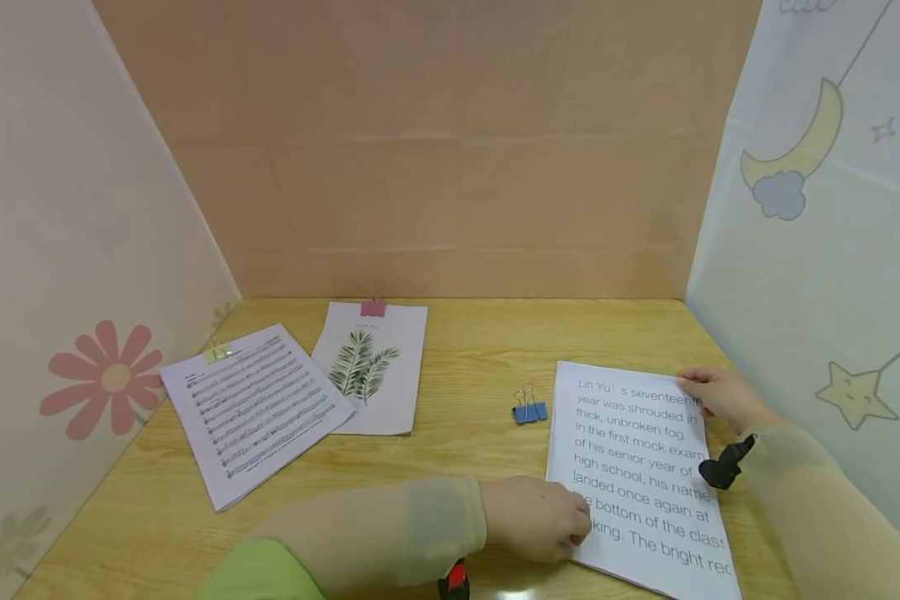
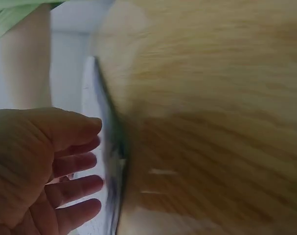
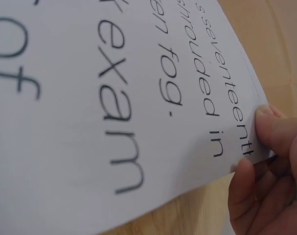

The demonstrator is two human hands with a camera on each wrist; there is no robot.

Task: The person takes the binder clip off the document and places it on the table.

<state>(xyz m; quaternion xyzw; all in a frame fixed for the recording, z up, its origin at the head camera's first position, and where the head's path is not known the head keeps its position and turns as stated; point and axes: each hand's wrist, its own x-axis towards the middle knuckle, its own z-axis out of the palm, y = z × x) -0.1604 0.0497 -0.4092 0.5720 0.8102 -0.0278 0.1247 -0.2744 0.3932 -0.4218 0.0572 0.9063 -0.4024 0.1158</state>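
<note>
Printed text sheets (image 1: 641, 475) lie on the worktop (image 1: 465, 375) at its right side. Right hand (image 1: 723, 396) pinches their upper right edge, thumb on top. Left hand (image 1: 536, 517) rests at the lower left edge, fingers loosely extended, holding nothing. Blue binder clip (image 1: 529, 410) lies just beside the sheets. No containers in view.

Head view looks forward-down over the table (image 1: 457, 350), printed sheets (image 1: 637, 475) at 4 o'clock. Both wrist views sit very close, sharing those sheets' (image 3: 114, 98) edges (image 2: 106, 147).
</note>
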